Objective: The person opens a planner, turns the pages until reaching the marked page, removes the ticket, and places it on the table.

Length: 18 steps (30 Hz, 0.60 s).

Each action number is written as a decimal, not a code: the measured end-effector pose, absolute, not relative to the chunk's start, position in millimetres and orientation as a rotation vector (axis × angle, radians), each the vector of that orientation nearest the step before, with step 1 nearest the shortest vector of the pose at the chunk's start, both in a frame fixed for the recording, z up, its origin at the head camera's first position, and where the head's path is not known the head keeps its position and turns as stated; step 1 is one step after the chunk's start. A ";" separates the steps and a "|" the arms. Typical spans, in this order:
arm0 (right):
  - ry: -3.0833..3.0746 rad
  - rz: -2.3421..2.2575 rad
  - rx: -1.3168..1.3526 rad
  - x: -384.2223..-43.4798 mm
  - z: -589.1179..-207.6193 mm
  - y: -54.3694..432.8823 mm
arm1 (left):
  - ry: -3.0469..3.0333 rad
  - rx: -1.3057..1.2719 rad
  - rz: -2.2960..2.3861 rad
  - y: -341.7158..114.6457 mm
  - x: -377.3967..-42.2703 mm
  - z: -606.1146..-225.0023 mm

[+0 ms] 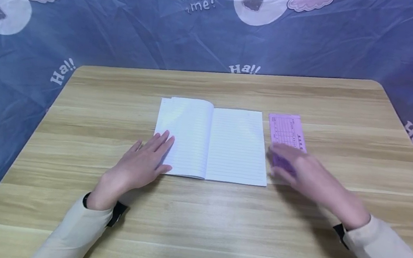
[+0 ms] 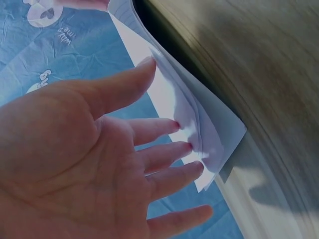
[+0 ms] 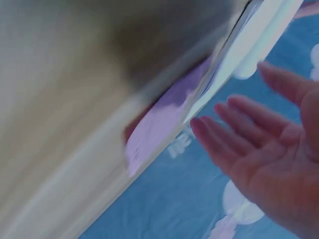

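Observation:
An open lined notebook (image 1: 238, 147) lies on the table, a loose-edged leaf bulging up on its left side. Fingers of my left hand (image 1: 142, 162) rest straight on the left page near its lower outer corner; the left wrist view shows the fingertips against the paper (image 2: 172, 97). To the right of the notebook lies a purple printed form pad (image 1: 286, 129). Over its lower part is my right hand (image 1: 305, 171), blurred, fingers extended. In the right wrist view that hand holds nothing, and the purple pad (image 3: 162, 119) lies apart from the fingers.
The wooden table (image 1: 192, 228) has a rounded back edge. Behind and beside it hangs a blue printed cloth (image 1: 127, 12) with hearts, clouds and lettering. A dark band (image 1: 115, 213) circles my left wrist below the pale sleeve.

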State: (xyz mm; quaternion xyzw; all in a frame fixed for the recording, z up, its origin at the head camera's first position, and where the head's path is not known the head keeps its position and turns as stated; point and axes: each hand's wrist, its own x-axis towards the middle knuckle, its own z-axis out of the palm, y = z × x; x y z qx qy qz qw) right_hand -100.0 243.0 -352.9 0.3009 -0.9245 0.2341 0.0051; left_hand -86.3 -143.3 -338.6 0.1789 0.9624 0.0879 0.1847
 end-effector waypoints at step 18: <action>-3.043 0.771 1.114 -62.8 -368.3 224.8 | 2.864 0.251 0.406 -136.0 -94.7 -353.8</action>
